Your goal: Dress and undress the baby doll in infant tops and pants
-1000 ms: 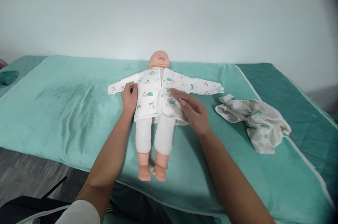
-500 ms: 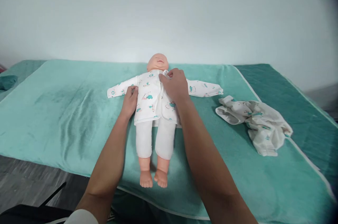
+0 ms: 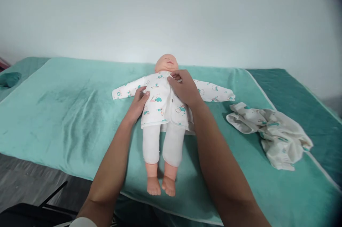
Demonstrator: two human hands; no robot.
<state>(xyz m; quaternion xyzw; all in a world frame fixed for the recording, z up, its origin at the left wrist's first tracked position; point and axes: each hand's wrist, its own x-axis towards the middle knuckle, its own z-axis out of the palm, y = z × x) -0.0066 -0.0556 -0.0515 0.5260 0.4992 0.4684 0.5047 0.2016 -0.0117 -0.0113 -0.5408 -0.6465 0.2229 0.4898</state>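
A baby doll point(image 3: 153, 184) lies on its back with its arms spread, feet toward me. It wears a white baby jacket point(image 3: 155, 107) printed with small green and red figures, and white cloth covers its legs. At the upper front of the jacket, just below the chin, my right hand point(image 3: 184, 88) pinches the front edge, thumb and fingers closed on it. The hand itself hides part of the chest. My left hand point(image 3: 138, 106) rests against the jacket's side below the sleeve, thumb and fingers apart.
A crumpled printed white garment point(image 3: 280, 130) lies to the right of the doll. Green cloth point(image 3: 53, 113) covers the bed, with a darker section at the right. A pale wall point(image 3: 171, 13) stands behind. Something black point(image 3: 32, 214) is at the lower left.
The view has shifted, so the doll and garment appear a little farther right. My left thumb has come away from the fingers, onto the jacket's side. My right hand stays at the upper front edge.
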